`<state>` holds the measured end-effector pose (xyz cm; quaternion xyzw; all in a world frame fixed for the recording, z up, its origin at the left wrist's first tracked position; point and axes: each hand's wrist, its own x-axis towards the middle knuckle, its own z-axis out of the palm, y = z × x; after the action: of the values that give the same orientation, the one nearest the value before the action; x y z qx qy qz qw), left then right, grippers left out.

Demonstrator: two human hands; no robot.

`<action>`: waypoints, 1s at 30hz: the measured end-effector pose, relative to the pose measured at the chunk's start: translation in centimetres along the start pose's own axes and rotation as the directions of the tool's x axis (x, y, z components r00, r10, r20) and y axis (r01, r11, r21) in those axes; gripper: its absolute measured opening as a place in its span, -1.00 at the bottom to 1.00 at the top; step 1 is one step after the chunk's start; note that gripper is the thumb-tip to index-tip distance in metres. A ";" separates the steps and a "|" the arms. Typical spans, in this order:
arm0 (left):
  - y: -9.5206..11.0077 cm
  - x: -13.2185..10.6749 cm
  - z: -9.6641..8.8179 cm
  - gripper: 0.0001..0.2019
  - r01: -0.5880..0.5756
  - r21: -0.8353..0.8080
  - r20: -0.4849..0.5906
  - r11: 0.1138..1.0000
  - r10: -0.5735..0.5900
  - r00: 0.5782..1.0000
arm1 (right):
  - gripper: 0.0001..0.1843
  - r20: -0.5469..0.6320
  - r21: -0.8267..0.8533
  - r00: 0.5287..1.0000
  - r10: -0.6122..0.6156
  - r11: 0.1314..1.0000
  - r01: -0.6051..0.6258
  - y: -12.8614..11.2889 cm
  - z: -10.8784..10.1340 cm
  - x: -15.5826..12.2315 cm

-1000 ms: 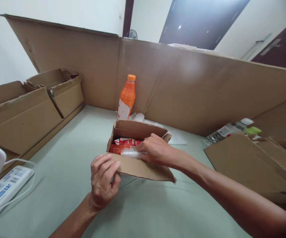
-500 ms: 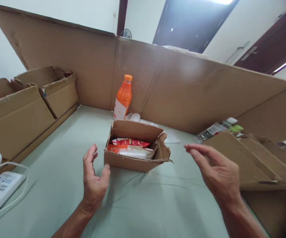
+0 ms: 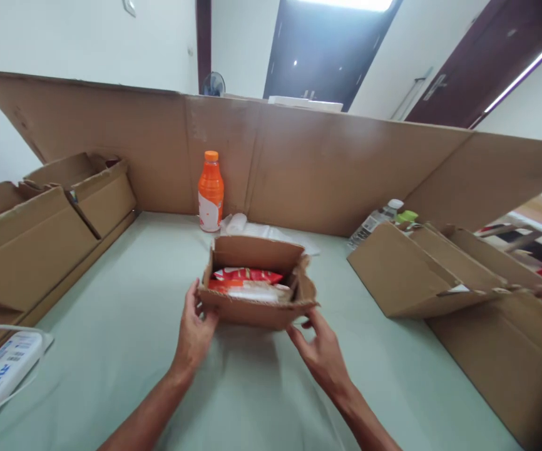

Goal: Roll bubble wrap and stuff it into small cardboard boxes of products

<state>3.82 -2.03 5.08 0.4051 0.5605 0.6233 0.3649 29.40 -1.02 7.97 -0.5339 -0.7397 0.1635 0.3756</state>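
Note:
An open-topped cardboard box (image 3: 252, 313) is between my two hands, in the middle of the table. Inside it lie a red packet (image 3: 247, 274) and, in front of that, an orange and white packet (image 3: 252, 290). My left hand (image 3: 196, 332) grips the box's left end, thumb on the front wall and fingers round the side. At the lower right corner, my right hand (image 3: 318, 344) holds the box with thumb and fingers; some fingertips are hidden behind it. The box's right flap stands up with a ragged edge.
An orange bottle (image 3: 211, 194) stands behind the box, beside crumpled clear plastic (image 3: 271, 233). Cardboard bins (image 3: 31, 232) line the left, with a white power strip (image 3: 5, 369) nearer. On the right, a clear bottle (image 3: 374, 222) leans by more cardboard boxes (image 3: 402, 269). A cardboard wall (image 3: 322, 169) closes the back.
Both hands have closed in on the cardboard box and taken hold of its ends; the right hand came in from the right. The camera view has shifted too.

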 end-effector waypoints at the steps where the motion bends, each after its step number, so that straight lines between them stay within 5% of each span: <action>1: 0.0 -1.3 0.5 -0.34 0.024 0.014 0.065 1.000 -0.024 0.998 | -0.66 -0.058 -0.045 0.998 0.023 0.999 -0.026 1.0 -1.3 -2.5; 4: -0.3 -4.6 0.6 -0.36 0.035 0.136 0.202 0.990 -0.062 0.977 | -0.42 -0.168 -0.154 0.984 0.067 0.984 -0.093 3.1 -4.8 -10.1; 7: -0.8 -5.5 -0.4 -0.30 0.014 0.296 0.205 0.955 -0.078 0.976 | -0.01 -0.118 -0.089 0.985 0.124 0.987 -0.135 3.5 -6.5 -14.3; 10: -1.1 -4.8 -0.7 -0.29 -0.003 0.411 0.220 0.912 -0.096 0.971 | 0.31 -0.035 0.059 0.990 0.135 0.989 -0.133 4.1 -6.5 -13.9; 14: -1.2 -4.4 -0.3 -0.37 -0.006 0.399 0.236 0.917 -0.096 0.967 | 0.47 0.011 0.172 0.999 0.046 0.984 -0.047 5.5 -4.6 -11.5; 18: -1.4 -4.8 1.2 -0.28 0.080 0.268 0.235 0.960 -0.146 0.961 | 0.37 -0.096 0.204 0.995 0.032 0.979 -0.011 6.3 -3.6 -11.6; 21: -1.8 -6.0 3.4 -0.12 0.090 0.211 0.299 0.973 -0.152 0.942 | 0.22 -0.232 0.180 0.966 0.115 0.981 -0.073 7.7 -5.7 -14.0; 23: -2.3 -7.3 4.9 -0.15 0.035 0.233 0.376 0.972 -0.123 0.918 | 0.16 -0.369 0.138 0.901 0.228 0.972 -0.190 9.1 -8.2 -16.4; 26: -3.3 -9.2 6.1 -0.35 -0.061 0.291 0.509 0.955 -0.101 0.855 | 0.16 -0.586 0.124 0.722 0.368 0.921 -0.369 11.2 -12.4 -19.7; 30: -4.9 -9.9 5.8 -0.52 -0.225 0.262 0.656 0.939 -0.002 0.754 | 0.26 -0.785 0.131 0.500 0.365 0.887 -0.442 12.9 -16.5 -20.5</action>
<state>13.11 -8.21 -0.48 0.6826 0.4690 0.3646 0.4257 53.06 -17.52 2.82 -0.7229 -0.3563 -0.0392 0.5908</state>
